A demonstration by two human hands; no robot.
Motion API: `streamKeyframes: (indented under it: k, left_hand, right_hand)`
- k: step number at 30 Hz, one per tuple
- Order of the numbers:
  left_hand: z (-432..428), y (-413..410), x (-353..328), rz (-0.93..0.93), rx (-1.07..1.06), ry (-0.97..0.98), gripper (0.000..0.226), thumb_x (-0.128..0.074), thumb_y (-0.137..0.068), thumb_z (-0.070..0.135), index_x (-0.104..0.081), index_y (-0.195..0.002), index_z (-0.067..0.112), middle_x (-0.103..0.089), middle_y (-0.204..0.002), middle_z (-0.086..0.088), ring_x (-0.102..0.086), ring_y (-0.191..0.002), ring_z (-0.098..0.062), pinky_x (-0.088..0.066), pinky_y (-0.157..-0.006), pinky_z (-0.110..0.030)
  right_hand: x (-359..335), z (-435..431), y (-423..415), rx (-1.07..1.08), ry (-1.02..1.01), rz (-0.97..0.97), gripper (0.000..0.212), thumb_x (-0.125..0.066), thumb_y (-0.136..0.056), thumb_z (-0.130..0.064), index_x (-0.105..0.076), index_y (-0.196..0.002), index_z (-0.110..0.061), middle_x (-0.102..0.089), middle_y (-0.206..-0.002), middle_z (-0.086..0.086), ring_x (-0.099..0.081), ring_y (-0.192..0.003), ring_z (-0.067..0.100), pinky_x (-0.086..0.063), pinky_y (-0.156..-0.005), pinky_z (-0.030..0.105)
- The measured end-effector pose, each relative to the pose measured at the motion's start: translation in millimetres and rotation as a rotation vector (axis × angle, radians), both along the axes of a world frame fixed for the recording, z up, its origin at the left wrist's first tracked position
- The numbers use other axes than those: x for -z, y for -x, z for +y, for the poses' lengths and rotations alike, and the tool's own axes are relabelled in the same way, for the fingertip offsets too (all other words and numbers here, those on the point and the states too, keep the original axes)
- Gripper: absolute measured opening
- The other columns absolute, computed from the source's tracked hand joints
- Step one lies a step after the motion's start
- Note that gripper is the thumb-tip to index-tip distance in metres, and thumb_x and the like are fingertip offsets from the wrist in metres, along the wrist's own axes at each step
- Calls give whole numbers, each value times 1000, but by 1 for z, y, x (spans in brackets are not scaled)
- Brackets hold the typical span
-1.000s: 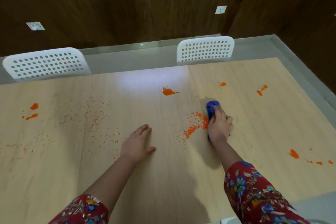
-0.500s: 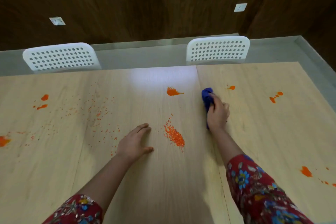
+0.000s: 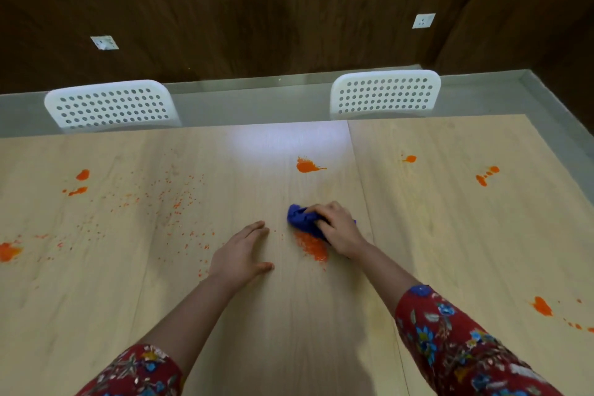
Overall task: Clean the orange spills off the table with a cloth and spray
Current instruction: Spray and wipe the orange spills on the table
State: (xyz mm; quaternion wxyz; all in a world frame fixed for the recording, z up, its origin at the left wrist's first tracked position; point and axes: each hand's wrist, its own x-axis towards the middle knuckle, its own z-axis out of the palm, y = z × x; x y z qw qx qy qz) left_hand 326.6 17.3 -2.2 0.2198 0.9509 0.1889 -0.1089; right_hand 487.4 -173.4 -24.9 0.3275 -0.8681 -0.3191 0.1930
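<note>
My right hand (image 3: 339, 228) grips a bunched blue cloth (image 3: 300, 219) pressed on the light wooden table (image 3: 289, 315), just above a gathered patch of orange crumbs (image 3: 311, 246). My left hand (image 3: 239, 254) rests flat on the table, fingers straight, a little left of that patch. A larger orange splat (image 3: 307, 165) lies farther back in the middle. Other orange spots sit at the back right (image 3: 487, 175), the near right (image 3: 542, 306), the back left (image 3: 80, 182) and the left edge (image 3: 8, 251). Fine orange specks (image 3: 180, 202) scatter over the left half. No spray bottle is in view.
Two white perforated chair backs (image 3: 112, 106) (image 3: 385, 95) stand behind the table's far edge. A seam (image 3: 363, 196) runs between two tabletops right of my right hand. A dark wooden wall with two sockets (image 3: 423, 21) rises behind.
My right hand has swept the cloth left and nearer, from beside the seam onto the top of the orange crumb patch. My left hand has stayed flat in place.
</note>
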Motion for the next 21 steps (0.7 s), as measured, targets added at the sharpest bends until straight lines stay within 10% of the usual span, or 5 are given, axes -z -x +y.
streamKeyframes:
  k: [5, 12, 15, 21]
  left_hand:
    - [10, 13, -6, 3, 47, 35, 66, -59, -89, 50, -32, -148, 36, -21, -156, 23, -29, -140, -2, -35, -107, -26]
    - [41, 49, -6, -107, 48, -28, 69, -55, -91, 50, -25, -151, 33, -23, -158, 13, -23, -145, -7, -24, -116, -28]
    - [56, 62, -8, -125, 5, 4, 70, -58, -91, 47, -26, -151, 30, -23, -158, 11, -21, -145, -9, -22, -116, -30]
    - [86, 111, 8, -109, -96, 10, 74, -60, -90, 47, -25, -152, 25, -22, -159, 10, -21, -146, -13, -22, -118, -33]
  right_hand:
    - [0, 6, -15, 411, -74, 81, 38, -41, -87, -27, -60, -120, -26, -63, -102, 11, -54, -104, 28, -45, -87, 41]
    - [-9, 27, 23, 94, -70, 67, 36, -47, -94, -7, -61, -124, -22, -62, -111, 5, -50, -107, 19, -39, -91, 29]
    - [-10, -12, 35, 512, -350, 87, 35, -50, -89, 4, -65, -117, -10, -65, -114, 4, -56, -100, 3, -40, -88, 11]
    - [21, -69, 83, 919, -45, -82, 40, -43, -96, -23, -52, -135, -23, -61, -128, -1, -47, -107, 32, -39, -94, 38]
